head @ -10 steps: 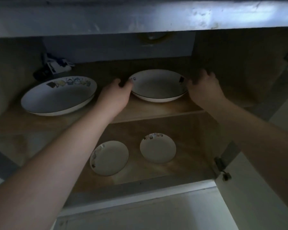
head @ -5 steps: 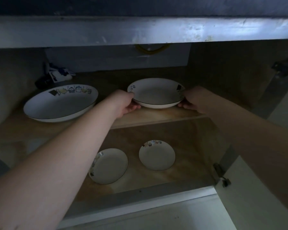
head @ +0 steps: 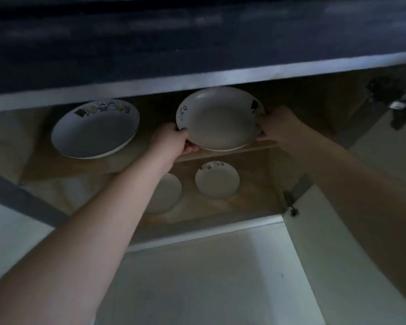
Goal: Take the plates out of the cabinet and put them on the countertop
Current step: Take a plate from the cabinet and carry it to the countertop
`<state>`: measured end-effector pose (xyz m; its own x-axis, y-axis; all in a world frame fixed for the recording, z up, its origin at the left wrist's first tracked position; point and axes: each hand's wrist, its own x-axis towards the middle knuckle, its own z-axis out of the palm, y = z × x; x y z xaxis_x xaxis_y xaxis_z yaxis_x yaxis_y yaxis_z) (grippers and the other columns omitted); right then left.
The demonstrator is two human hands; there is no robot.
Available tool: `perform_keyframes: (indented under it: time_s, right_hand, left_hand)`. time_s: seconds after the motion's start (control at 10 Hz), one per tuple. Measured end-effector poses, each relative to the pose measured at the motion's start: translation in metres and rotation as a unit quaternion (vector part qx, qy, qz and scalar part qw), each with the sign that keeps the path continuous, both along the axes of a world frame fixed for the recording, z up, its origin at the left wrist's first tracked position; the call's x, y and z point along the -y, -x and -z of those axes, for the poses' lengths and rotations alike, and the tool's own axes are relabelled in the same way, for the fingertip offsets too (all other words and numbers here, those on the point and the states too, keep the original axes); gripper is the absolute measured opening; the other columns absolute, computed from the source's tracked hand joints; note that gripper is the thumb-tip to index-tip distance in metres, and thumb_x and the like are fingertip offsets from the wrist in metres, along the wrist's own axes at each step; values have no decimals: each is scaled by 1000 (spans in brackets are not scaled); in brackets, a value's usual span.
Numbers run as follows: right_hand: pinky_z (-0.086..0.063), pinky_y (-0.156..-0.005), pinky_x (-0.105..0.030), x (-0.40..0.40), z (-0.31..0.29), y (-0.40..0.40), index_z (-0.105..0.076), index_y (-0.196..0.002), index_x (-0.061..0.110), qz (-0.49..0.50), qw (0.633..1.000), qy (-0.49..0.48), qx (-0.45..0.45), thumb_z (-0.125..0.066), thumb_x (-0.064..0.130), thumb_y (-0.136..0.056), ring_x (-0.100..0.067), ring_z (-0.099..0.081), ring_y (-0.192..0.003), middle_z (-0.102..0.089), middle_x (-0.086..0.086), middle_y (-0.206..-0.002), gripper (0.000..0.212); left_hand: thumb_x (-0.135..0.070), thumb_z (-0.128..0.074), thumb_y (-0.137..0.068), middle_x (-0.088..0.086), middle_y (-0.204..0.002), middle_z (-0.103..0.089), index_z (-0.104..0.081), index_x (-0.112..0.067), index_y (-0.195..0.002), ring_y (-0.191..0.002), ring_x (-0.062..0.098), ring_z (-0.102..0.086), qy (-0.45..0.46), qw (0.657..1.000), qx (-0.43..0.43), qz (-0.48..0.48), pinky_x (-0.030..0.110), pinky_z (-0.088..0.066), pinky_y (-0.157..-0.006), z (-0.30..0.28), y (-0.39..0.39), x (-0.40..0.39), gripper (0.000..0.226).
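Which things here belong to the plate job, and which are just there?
Job:
- lettered plate, held by left hand and right hand
- cartoon-rimmed plate
- small plate
- half-hidden small plate
- countertop

Just there:
- door hinge

Home kitchen. Evidence: dim under-counter cabinet point(head: 279, 160) with wooden shelf point(head: 56, 170), crockery stored inside: cartoon-printed plate point(head: 95, 130), small saucers point(head: 217, 179), dark countertop point(head: 174, 43) above.

White round plate lettered "Life" point(head: 217, 119) fills the right of the wooden upper shelf point(head: 85, 167), close under the pale counter edge point(head: 197, 82). Oval cartoon-rimmed dish point(head: 95, 130) blocks left; bare gap between. 2 small white plates point(head: 217, 180) occupy the cabinet floor.
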<state>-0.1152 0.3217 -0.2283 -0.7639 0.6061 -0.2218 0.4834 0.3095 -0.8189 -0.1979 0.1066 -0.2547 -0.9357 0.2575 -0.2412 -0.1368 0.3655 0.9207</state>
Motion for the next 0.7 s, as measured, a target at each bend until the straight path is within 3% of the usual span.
perform_keyframes:
  time_s: [0.1,0.2,0.4,0.5,0.6,0.7]
  right_hand:
    - [-53,-51,-19,15,-20,-30,-59,-115,-10,-17,999,-3,52,-48,6,-96,-21,-62,-76,-61,-16,-93,27]
    - [-46,-67,-32,29,-38,-62,-62,-111,-2,-33,991,-46,118,-46,11,-94,-30,-64,-93,-66,-17,-99,27]
    - [-48,-71,-37,69,-77,-151,-56,-122,11,-18,985,-17,172,-45,13,-89,-35,-59,-93,-64,-15,-108,34]
    - [-52,-76,-41,89,-109,-192,-53,-124,12,-19,979,10,202,-48,13,-88,-37,-59,-96,-63,-17,-111,36]
    - [-55,-81,-48,104,-143,-226,-56,-121,10,-25,975,51,214,-54,11,-85,-36,-61,-95,-65,-14,-107,35]
    - [-56,-81,-50,117,-174,-255,-55,-117,10,-31,971,82,223,-56,11,-82,-35,-63,-94,-64,-12,-104,35]
  left_hand:
    - [-9,-43,-100,5,-83,-69,-62,-15,-102,-50,6,-68,-6,999,51,10,14,-51,-46,-20,-39,17,20]
    - [-6,-42,-101,7,-97,-68,-58,-13,-113,-60,11,-72,-12,993,118,20,17,-55,-53,-34,-67,29,22]
    - [0,-38,-99,16,-111,-63,-53,-5,-120,-72,24,-69,42,979,195,32,47,-59,-83,-73,-149,69,26]
    - [-5,-39,-99,10,-107,-63,-51,-14,-110,-69,22,-69,76,977,193,48,45,-60,-80,-112,-189,91,19]
    - [-11,-40,-98,1,-90,-67,-52,-18,-106,-56,9,-70,134,976,151,85,25,-56,-56,-150,-225,116,16]
    - [-13,-37,-97,-1,-85,-67,-53,-20,-105,-54,6,-69,167,972,116,116,8,-38,-42,-188,-255,135,19]
